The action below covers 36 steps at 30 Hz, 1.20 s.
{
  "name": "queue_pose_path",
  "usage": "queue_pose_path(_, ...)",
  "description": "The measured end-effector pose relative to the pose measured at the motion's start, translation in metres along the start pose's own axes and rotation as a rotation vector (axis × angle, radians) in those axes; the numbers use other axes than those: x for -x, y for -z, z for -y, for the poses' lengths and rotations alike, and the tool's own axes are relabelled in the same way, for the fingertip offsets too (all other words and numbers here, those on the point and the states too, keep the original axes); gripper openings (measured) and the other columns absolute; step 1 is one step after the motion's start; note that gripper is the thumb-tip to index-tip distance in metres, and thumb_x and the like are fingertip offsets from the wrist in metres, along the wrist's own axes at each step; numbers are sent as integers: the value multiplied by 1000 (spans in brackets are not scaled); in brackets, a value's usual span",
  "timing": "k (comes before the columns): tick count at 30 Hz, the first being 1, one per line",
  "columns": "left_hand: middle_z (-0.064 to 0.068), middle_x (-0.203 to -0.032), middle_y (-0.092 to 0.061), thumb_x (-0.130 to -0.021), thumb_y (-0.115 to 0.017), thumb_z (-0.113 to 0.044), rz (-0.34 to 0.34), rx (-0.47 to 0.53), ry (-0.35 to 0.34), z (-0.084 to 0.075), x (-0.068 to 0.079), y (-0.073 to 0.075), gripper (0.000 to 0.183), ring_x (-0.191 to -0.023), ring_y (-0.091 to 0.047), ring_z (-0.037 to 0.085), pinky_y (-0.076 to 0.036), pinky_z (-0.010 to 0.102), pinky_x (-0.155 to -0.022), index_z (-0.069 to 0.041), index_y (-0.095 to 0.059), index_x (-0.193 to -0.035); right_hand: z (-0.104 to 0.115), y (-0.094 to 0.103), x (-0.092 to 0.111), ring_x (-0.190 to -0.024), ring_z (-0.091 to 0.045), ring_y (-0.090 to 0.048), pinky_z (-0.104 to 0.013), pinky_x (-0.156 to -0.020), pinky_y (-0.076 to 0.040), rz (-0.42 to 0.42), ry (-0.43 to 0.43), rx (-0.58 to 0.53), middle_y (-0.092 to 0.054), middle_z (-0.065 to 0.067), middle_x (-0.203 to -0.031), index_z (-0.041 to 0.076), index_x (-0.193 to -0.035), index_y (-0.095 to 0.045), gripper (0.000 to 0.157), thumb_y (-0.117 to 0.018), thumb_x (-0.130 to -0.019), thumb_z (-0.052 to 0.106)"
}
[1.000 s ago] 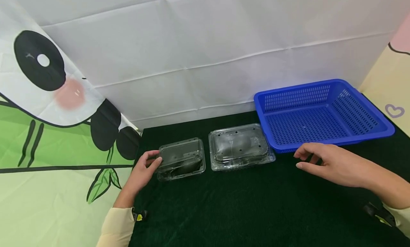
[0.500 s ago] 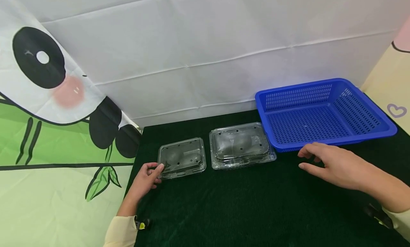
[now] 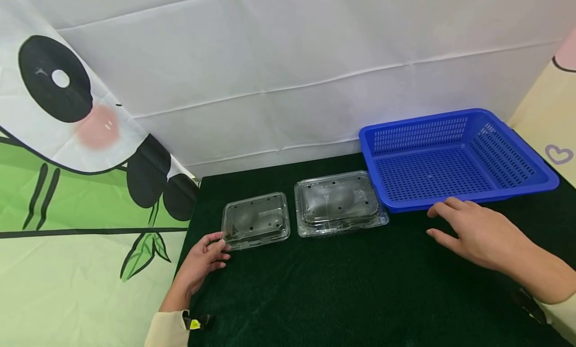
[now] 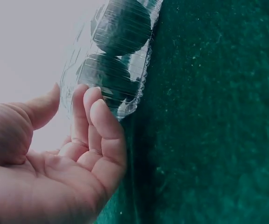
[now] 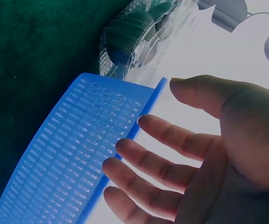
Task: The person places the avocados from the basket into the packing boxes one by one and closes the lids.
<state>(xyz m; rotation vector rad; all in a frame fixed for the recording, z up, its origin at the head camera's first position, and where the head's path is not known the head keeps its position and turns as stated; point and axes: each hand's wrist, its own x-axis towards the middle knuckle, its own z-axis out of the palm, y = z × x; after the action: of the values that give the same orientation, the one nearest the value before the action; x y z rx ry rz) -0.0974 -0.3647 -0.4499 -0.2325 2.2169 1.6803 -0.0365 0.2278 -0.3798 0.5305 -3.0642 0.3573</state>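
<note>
Two clear plastic clamshell boxes lie side by side on a dark green cloth. My left hand [image 3: 204,262] is at the near left corner of the smaller left box [image 3: 256,219]. Its fingers are loosely bent, with the fingertips [image 4: 97,93] right at the box's edge and the thumb spread apart from them. In the left wrist view, dark rounded shapes show through the plastic. The larger right box [image 3: 337,202] has its lid down and small holes in the top. My right hand [image 3: 481,232] hovers by the front rim of the blue basket [image 3: 450,197], fingers relaxed, holding nothing.
The basket has slotted sides and sits at the back right, its left corner against the larger box. Behind everything hangs a white cloth wall [image 3: 270,87]. A printed cartoon sheet [image 3: 81,197] stands along the left edge of the green cloth [image 3: 324,287].
The left box's top looked tilted a second ago and now lies flat. My left hand has drawn slightly down toward me, its grip loosened. My right hand has shifted a little right.
</note>
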Motion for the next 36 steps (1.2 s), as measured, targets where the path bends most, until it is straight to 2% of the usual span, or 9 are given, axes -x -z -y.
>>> queue_pose_path(4, 10, -111, -66, -110, -51, -36, -1, -31, 16, 0, 4, 1, 47, -94, -67, 18, -58, 32, -79, 1, -48, -139, 2, 0, 1, -86, -27, -65, -54, -72, -55, -50, 23, 28, -65, -11, -110, 11, -116, -70, 33, -78, -93, 34)
queue_pose_path(7, 10, -104, -64, -110, -49, -43, 31, -81, 38, -1, 8, 0, 50, -92, -65, 20, -57, 33, -75, 4, -57, -125, 2, 0, 1, -89, -31, -65, -58, -75, -53, -97, 40, 41, -65, -12, -111, 11, -116, -71, 33, -79, -92, 33)
queue_pose_path(10, 8, -98, -63, -110, -47, -46, 63, -86, 62, -1, 8, 0, 52, -89, -65, 20, -56, 33, -72, 4, -62, -119, 1, 0, 2, -95, -38, -64, -63, -79, -51, -137, 35, 51, -64, -16, -116, 11, -119, -71, 37, -79, -91, 33)
queue_pose_path(15, 4, -93, -58, -109, -51, -45, 80, -21, 89, -1, 7, 1, 48, -85, -62, 19, -54, 30, -66, 0, -63, -115, 0, -1, 2, -104, -47, -61, -70, -85, -45, -171, 24, 59, -62, -20, -123, 10, -125, -70, 44, -81, -90, 33)
queue_pose_path(19, 2, -92, -55, -111, -49, -39, 123, 52, 85, 0, 6, 1, 36, -83, -58, 17, -51, 29, -64, -7, -63, -109, 0, -2, 2, -104, -47, -62, -70, -84, -45, -169, 24, 58, -62, -20, -122, 10, -126, -70, 45, -81, -89, 34)
queue_pose_path(23, 2, -90, -51, -112, -45, -31, 115, 121, 84, 0, 5, -3, 26, -81, -52, 18, -47, 28, -62, -12, -60, -103, 0, -2, 2, -104, -46, -62, -69, -83, -46, -159, 18, 54, -62, -20, -122, 10, -126, -70, 45, -81, -90, 35)
queue_pose_path(32, 4, -92, -50, -112, -44, -29, 49, 121, 87, 1, 5, -7, 28, -80, -52, 19, -47, 29, -61, -5, -57, -107, -2, -3, 3, -103, -45, -62, -67, -81, -47, -166, 32, 44, -63, -19, -121, 10, -126, -69, 45, -81, -89, 34)
queue_pose_path(36, 4, -95, -51, -112, -42, -36, 64, 115, 97, 1, 8, -10, 35, -81, -55, 19, -50, 30, -62, -3, -55, -114, -2, -4, 3, -100, -43, -63, -66, -80, -47, -171, 42, 46, -63, -19, -120, 9, -125, -69, 46, -82, -89, 35)
